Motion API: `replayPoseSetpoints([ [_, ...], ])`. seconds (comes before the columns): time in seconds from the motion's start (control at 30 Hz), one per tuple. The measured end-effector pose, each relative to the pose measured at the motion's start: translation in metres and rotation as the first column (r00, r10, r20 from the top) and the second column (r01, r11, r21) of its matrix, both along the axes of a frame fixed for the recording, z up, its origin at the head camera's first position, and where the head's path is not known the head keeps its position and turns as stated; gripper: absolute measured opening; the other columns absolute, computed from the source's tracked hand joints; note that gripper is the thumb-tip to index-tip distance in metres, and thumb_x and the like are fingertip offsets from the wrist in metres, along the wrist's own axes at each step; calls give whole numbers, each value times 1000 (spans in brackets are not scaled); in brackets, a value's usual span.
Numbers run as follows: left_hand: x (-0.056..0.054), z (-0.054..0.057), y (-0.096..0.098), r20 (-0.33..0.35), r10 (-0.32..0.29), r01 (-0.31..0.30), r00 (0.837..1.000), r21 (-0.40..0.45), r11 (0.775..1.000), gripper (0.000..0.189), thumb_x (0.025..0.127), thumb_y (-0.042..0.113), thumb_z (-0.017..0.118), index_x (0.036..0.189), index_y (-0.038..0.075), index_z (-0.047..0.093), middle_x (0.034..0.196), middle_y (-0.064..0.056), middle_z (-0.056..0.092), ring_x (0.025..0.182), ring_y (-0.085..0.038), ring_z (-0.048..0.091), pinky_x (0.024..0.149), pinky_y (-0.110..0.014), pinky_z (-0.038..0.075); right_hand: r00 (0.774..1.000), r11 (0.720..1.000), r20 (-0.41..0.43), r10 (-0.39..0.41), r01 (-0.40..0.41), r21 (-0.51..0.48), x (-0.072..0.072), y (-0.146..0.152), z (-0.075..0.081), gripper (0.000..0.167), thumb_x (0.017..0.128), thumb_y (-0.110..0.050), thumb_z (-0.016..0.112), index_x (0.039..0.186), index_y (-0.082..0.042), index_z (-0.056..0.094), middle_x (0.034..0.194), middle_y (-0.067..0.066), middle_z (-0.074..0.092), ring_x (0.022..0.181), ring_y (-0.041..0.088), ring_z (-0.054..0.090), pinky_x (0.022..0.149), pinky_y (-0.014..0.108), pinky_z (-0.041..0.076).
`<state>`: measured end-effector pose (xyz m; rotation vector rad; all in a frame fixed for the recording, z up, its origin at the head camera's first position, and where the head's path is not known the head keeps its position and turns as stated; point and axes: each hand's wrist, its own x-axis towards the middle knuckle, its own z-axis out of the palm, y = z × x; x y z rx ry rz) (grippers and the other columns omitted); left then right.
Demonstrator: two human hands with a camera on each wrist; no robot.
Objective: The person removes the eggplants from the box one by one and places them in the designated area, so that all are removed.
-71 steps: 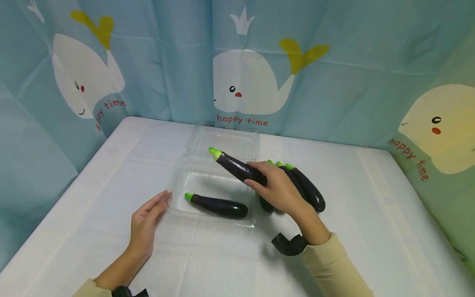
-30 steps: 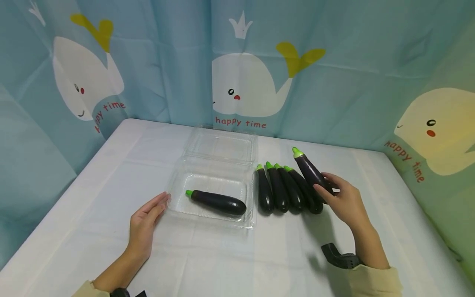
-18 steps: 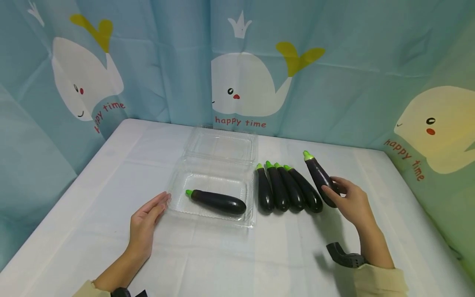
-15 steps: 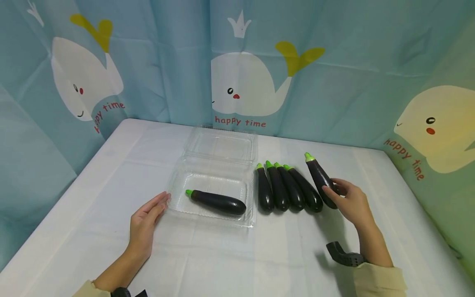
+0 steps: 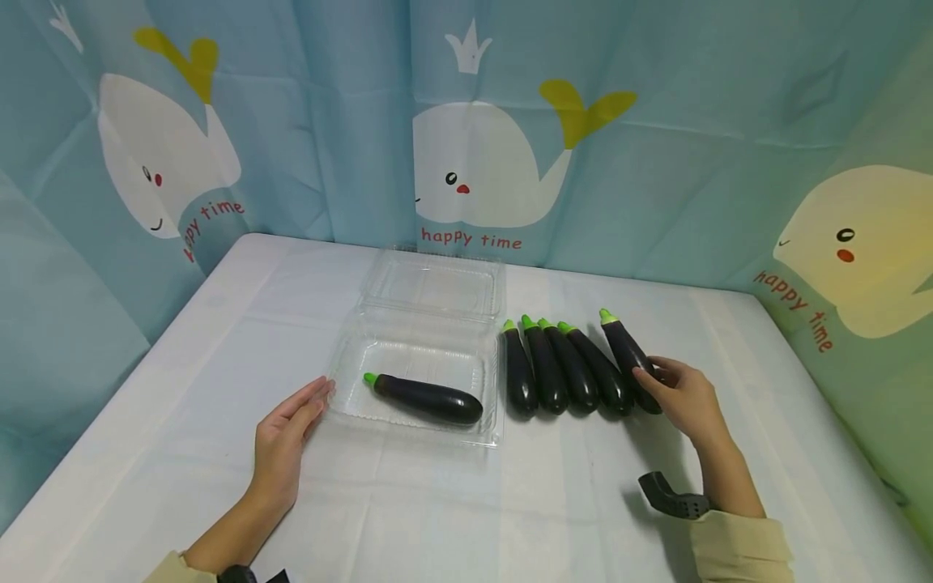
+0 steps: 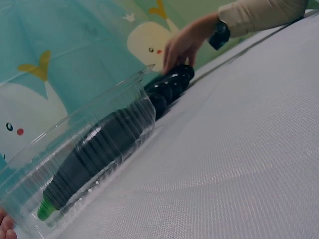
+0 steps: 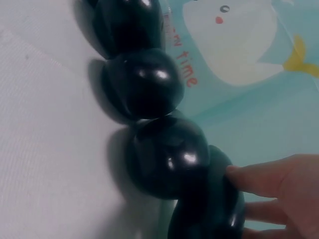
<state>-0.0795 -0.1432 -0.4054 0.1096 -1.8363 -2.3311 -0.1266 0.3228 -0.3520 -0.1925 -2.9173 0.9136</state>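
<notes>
My right hand (image 5: 688,397) grips a dark purple eggplant (image 5: 627,352) near its fat lower end, its green stem pointing away. In the right wrist view, thumb and fingers of the right hand (image 7: 294,194) lie on either side of that eggplant (image 7: 224,199). My left hand (image 5: 284,437) rests on the table with nearly straight fingers touching the left edge of a clear plastic clamshell container (image 5: 342,405). One eggplant (image 5: 430,399) lies crosswise inside the container, stem to the left.
Several eggplants (image 5: 550,372) lie side by side right of the container, stems away from me. The container's lid (image 5: 437,283) is folded open toward the back. A whale-print curtain (image 5: 350,121) rises behind the white table (image 5: 437,518).
The right hand has carried the eggplant from above the container to the right end of the row and lowered it beside the others. The left hand stays in place.
</notes>
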Motion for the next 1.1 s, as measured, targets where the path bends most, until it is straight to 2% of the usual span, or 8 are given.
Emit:
replayPoseSetpoints([
  [0.43, 0, -1, 0, -7, -3, 3, 1000, 7, 1000, 37, 94, 5, 49, 124, -16, 46, 113, 3, 63, 110, -7, 55, 91, -20, 42, 999, 999, 33, 30, -30, -10, -2, 1, -6, 61, 92, -40, 52, 127, 10, 46, 115, 35, 51, 104, 45, 52, 78, 51, 48],
  [0.87, 0, 0, 0, -3, -3, 3, 1000, -3, 1000, 37, 94, 6, 49, 124, -15, 47, 113, 4, 63, 109, -6, 55, 91, -19, 42, 999, 1000, 25, 26, -26, 0, -2, -2, -8, 61, 93, -39, 51, 127, 12, 45, 115, 36, 51, 104, 46, 51, 81, 53, 47],
  [1.1, 0, -1, 0, -10, -2, 2, 1000, -4, 1000, 36, 94, 5, 49, 124, -15, 46, 113, 4, 63, 109, -6, 55, 91, -19, 42, 999, 1000, 47, 11, -10, -18, -2, -2, -8, 69, 93, -45, 47, 132, 11, 39, 120, 36, 47, 110, 48, 46, 85, 56, 44],
])
